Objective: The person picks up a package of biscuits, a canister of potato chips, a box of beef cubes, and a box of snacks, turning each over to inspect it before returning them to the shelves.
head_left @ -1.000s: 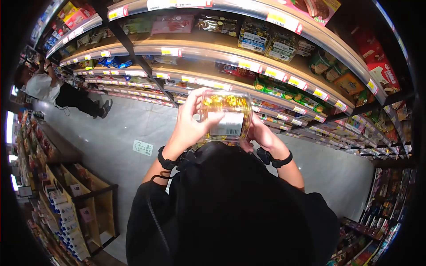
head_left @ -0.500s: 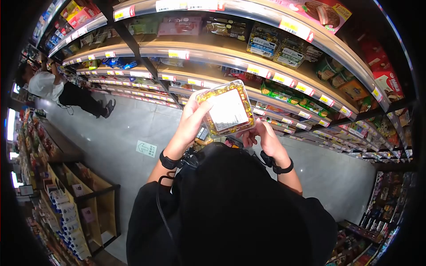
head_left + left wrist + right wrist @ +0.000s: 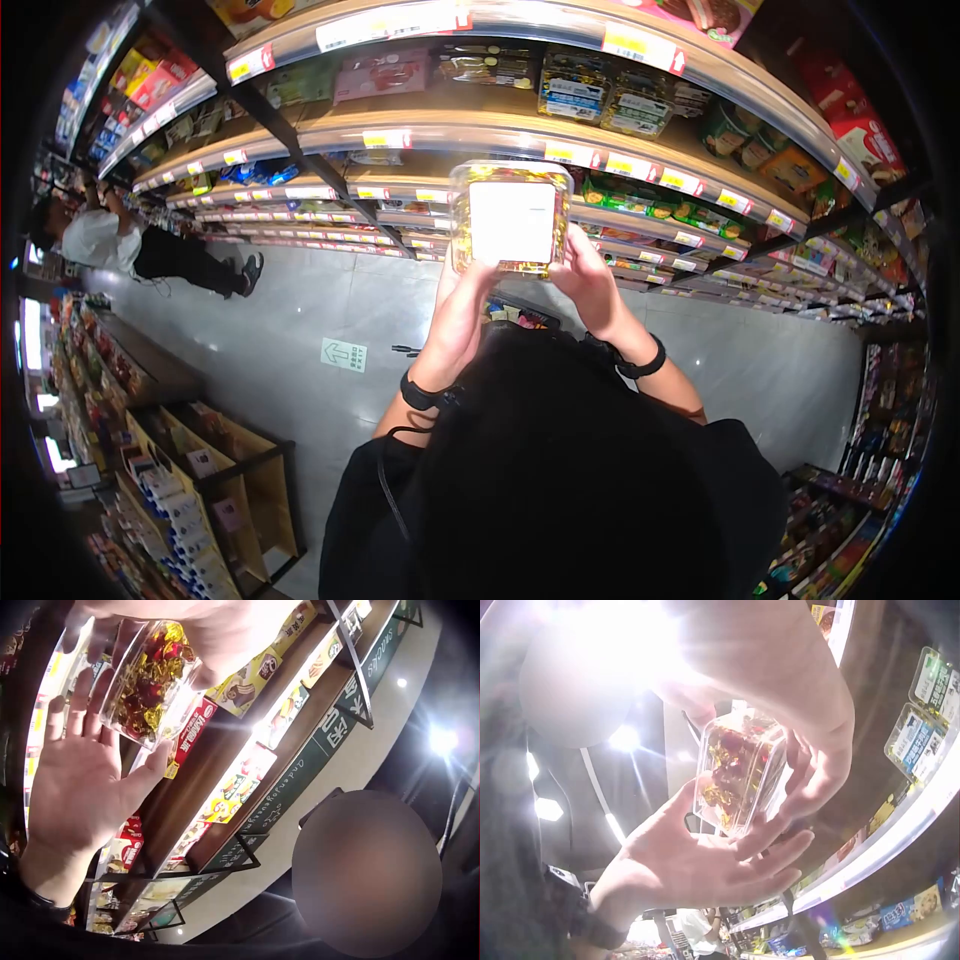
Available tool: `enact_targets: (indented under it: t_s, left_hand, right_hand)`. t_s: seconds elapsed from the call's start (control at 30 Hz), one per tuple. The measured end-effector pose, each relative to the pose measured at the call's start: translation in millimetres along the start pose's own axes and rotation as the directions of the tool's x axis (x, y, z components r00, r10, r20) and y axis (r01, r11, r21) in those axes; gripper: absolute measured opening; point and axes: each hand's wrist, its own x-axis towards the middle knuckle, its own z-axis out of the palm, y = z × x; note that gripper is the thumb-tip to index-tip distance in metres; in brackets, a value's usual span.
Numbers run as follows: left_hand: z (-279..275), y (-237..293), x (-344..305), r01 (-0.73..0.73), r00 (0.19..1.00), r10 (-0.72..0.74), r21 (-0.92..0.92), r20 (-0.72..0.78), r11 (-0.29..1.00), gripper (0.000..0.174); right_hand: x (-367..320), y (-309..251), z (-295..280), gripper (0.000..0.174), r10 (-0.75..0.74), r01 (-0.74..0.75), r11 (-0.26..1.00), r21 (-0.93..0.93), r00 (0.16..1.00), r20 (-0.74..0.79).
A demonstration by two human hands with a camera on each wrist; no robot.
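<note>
While standing in a shop aisle, a person is holding up a clear plastic box of gold- and red-wrapped sweets at 12 o'clock in the head view, its white-labelled face turned toward the camera. The left hand is gripping the box at its 7 o'clock corner, thumb on the front and fingers behind. The right hand is gripping the 4 o'clock corner the same way. Behind the box, curved metal shelves are carrying yellow price tags. At 9 o'clock, well apart, another person in a white top is facing the shelves. At 8 o'clock, a green arrow sticker is lying on the grey floor.
</note>
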Motion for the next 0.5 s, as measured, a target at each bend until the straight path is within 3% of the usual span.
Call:
enact_targets:
  t_s: [0.07, 0.17, 0.2, 0.3, 0.37, 0.4, 0.5]
  left_hand:
    - [-8.8, -0.5, 1.1, 0.001, 0.997, -0.011, 0.126, 0.077, 0.992, 0.053]
    - [-14.7, 1.1, -3.2, -0.023, 0.986, -0.011, 0.202, 0.168, 0.979, 0.06]
    - [-12.8, 3.2, -6.4, -0.051, 0.983, 0.016, 0.191, 0.18, 0.98, 0.063]
    - [-9.7, 11.8, -12.0, -0.062, 0.983, 0.039, 0.125, 0.178, 0.99, 0.069]
    - [-8.4, 16.6, -16.2, -0.08, 0.977, 0.048, 0.15, 0.208, 0.985, 0.069]
    - [-13.2, 15.5, -14.5, -0.1, 0.951, 0.04, 0.183, 0.306, 0.978, 0.066]
    - [-12.4, 15.3, -20.6, 0.022, 0.909, -0.094, 0.179, 0.407, 0.984, 0.063]
  right_hand:
    - [2.9, -11.6, 8.7, 0.04, -0.074, 0.089, 0.985, 0.147, 0.992, -0.107]
    - [12.0, -15.5, -10.0, 0.039, -0.144, 0.159, 0.973, 0.165, 0.985, -0.096]
    - [14.8, -22.4, -15.4, 0.035, -0.204, 0.206, 0.979, 0.006, 0.973, -0.105]
    - [26.3, -36.7, -32.9, 0.038, -0.153, 0.156, 0.987, 0.038, 0.986, -0.06]
    - [29.8, -30.9, -43.0, 0.044, -0.024, 0.024, 0.997, 0.074, 1.0, 0.002]
    - [33.3, -28.9, -47.9, 0.044, 0.032, -0.037, 0.994, 0.099, 0.998, 0.057]
    - [27.2, -37.2, -42.4, 0.046, 0.114, -0.125, 0.982, 0.141, 0.99, 0.084]
